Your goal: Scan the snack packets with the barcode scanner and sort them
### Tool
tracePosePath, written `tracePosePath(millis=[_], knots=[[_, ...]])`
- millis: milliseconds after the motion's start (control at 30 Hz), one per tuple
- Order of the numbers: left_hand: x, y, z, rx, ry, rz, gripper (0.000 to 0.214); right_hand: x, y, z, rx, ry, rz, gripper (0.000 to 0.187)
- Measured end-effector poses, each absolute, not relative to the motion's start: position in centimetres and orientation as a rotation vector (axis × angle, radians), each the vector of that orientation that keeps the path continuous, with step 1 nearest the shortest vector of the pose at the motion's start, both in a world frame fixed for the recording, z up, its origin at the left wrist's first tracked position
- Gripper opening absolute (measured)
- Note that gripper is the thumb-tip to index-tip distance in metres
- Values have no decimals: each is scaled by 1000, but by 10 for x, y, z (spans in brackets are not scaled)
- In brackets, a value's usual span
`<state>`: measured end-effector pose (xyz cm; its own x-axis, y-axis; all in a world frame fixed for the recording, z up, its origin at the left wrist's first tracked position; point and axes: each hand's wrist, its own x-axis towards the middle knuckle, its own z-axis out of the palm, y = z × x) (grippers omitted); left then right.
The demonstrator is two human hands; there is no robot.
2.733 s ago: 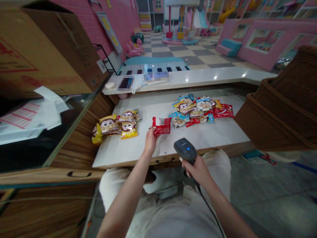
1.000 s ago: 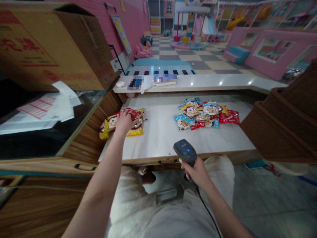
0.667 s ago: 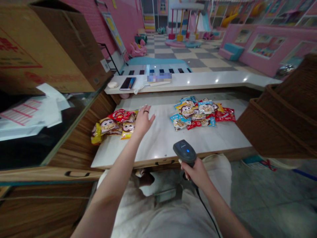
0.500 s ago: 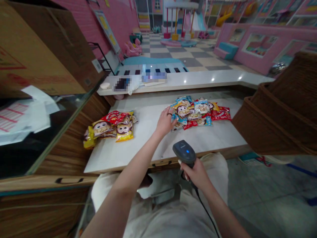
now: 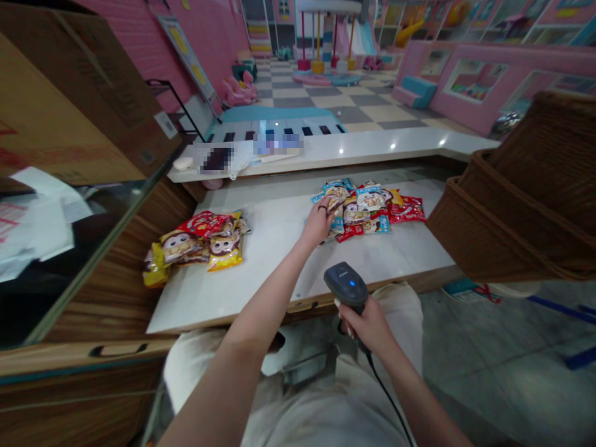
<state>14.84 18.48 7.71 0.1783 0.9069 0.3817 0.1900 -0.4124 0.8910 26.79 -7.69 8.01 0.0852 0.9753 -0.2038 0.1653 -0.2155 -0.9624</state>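
Observation:
My left hand (image 5: 319, 221) is closed on the edge of a yellow-brown snack bag (image 5: 336, 196) at the left side of a pile of snack bags (image 5: 370, 211) in red, blue and yellow. My right hand (image 5: 367, 323) grips a dark barcode scanner (image 5: 346, 284) by its handle, with a blue light lit on top and a black cable below. The scanner is over the front edge of the white desk (image 5: 274, 248). To the left lies a second group of snack bags (image 5: 200, 239), yellow, brown and red.
A large cardboard box (image 5: 79, 93) and loose papers (image 5: 46, 217) are at the left. Brown woven baskets (image 5: 521, 205) stand at the right. Behind the desk runs a raised white ledge (image 5: 363, 146) with a blurred-out phone-like item. A play area lies beyond.
My left hand has closed on a yellow-brown snack bag and lifted its near edge a little. The view has shifted slightly; my right hand still holds the scanner in nearly the same place.

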Motion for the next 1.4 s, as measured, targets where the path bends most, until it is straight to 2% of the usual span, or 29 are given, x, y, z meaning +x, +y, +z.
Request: tracePosePath(millis=[167,400,800,1400], knots=[[98,136,76,1069,960,1444,47,265,-78,76,-1495,-1203,1226,30],[35,68,44,572,871,1328,44,250,-81,76,-1491,-1259,1226,31],[28,47,31,571,855,1347,51,234,-75,86,-1449,-1317,1262,26],[26,48,19,612,877,1359,50,231,-74,90,-1436,-1361,1216,27]])
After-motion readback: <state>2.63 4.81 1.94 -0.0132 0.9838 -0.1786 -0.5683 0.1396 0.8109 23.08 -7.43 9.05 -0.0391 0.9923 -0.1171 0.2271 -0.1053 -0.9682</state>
